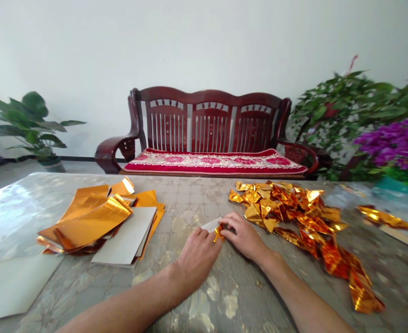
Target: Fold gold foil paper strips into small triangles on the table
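Close together over the middle of the table, my left hand (201,252) and my right hand (243,236) both grip one sheet of gold foil paper (218,232). Its pale back faces up at the far side, and a gold part shows between my fingers. The fingers of each hand are closed on the paper, and they hide much of it. Left of my hands lies a loose stack of gold foil sheets (93,217), some with the pale side up. Right of them spreads a heap of folded gold foil pieces (294,208).
The patterned table (176,296) fills the foreground. A pale sheet (16,286) lies at its left front. At the right are clear plastic (349,194) and another folded foil piece (387,218). Behind stands a wooden bench (211,120), with potted plants (34,125) and purple flowers (394,143) at the sides.
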The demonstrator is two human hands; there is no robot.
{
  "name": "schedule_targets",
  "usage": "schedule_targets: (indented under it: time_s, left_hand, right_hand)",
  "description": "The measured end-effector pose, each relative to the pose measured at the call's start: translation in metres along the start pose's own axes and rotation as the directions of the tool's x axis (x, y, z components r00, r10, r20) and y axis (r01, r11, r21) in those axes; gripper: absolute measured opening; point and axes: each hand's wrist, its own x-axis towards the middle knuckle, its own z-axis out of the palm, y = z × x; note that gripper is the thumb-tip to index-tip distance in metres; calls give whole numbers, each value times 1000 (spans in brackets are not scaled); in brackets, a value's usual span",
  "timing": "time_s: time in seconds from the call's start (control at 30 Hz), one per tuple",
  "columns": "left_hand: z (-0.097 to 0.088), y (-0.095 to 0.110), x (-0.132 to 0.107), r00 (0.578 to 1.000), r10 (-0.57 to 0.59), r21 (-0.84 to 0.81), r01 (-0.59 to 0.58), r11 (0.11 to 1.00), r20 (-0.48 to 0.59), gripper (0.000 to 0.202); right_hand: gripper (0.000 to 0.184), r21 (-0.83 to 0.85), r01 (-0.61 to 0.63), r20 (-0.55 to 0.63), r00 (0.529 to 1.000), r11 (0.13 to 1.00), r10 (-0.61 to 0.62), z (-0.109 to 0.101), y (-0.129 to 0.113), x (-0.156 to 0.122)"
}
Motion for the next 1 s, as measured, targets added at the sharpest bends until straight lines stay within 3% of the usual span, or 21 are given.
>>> schedule_targets:
  time_s: [0.27,0.53,0.7,0.87,1.0]
  left_hand:
    - [3,6,-1,999,-35,43,35,998,-7,33]
    - [0,7,-1,999,-46,54,45,997,5,32]
    - [-4,2,-2,999,-34,51,33,998,10,28]
    - [-4,5,-1,1000,-22,97,22,995,4,26]
    - [-3,1,-1,1000,12,72,-14,997,26,24]
  right_hand:
    - [16,-66,-63,12,998,996,64,2,-2,6]
    - [5,-291,-78,-53,996,954,66,1,-14,7]
    - [10,-448,-110,-110,992,887,67,2,-18,3]
    - [13,-449,-155,-134,985,880,106,2,-16,5]
    - [8,-406,-102,-118,991,908,59,3,-12,6]
